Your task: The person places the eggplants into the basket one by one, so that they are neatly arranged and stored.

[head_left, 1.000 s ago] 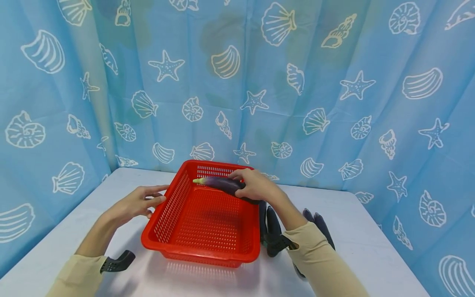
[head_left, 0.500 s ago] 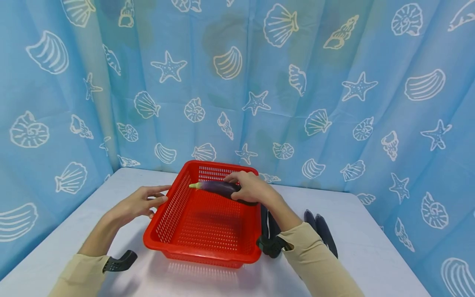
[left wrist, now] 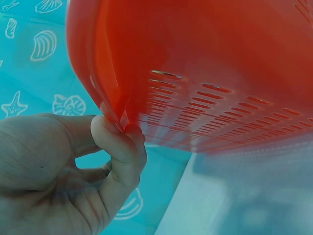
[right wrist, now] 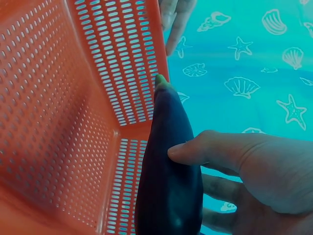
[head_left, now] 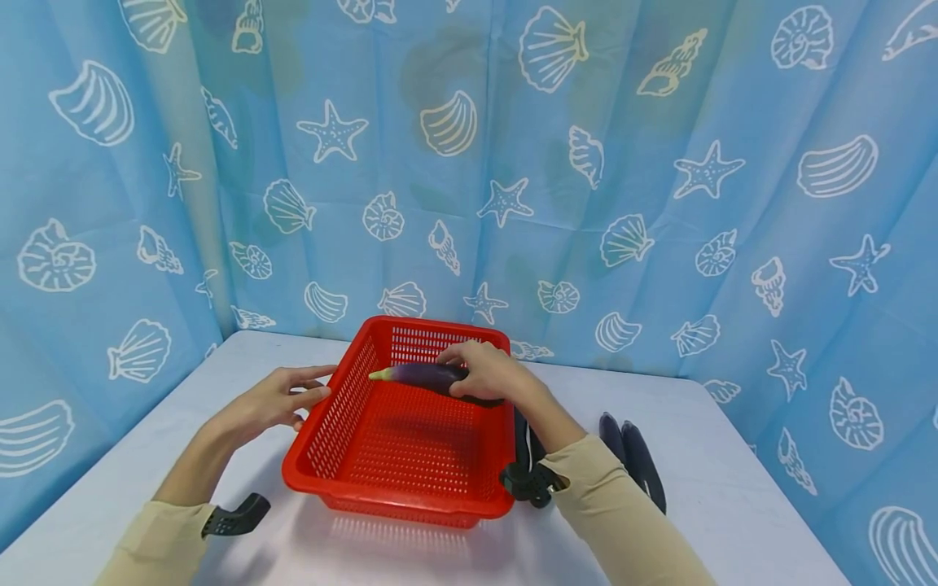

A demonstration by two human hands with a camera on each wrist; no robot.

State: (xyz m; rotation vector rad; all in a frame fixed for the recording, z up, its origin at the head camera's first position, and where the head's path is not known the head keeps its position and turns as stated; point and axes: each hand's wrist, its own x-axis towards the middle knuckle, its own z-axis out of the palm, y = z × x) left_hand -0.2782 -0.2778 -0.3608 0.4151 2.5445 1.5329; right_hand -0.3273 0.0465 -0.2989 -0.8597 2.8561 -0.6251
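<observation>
A red plastic basket point(head_left: 399, 503) with slotted walls stands on the white table, its inside bare in the head view. My left hand point(head_left: 277, 400) pinches its left rim between thumb and finger, plain in the left wrist view, where the fingers point(left wrist: 117, 147) meet at the edge. Over the back of the basket, my right hand point(head_left: 485, 373) holds a dark purple eggplant point(head_left: 419, 375) lying sideways, its pale green tip to the left. From the right wrist view, the thumb lies along the eggplant point(right wrist: 168, 161); its thick end runs out of frame.
Right of the basket, more dark eggplants point(head_left: 522, 438) lie partly behind my right forearm. Farther right sits another pair of eggplants point(head_left: 639, 457), partly covered by the sleeve. A blue shell-print curtain point(head_left: 469, 203) hangs behind the table point(head_left: 725, 488).
My right hand has shifted slightly left and lower with the eggplant, deeper over the basket. The left hand keeps its place at the rim.
</observation>
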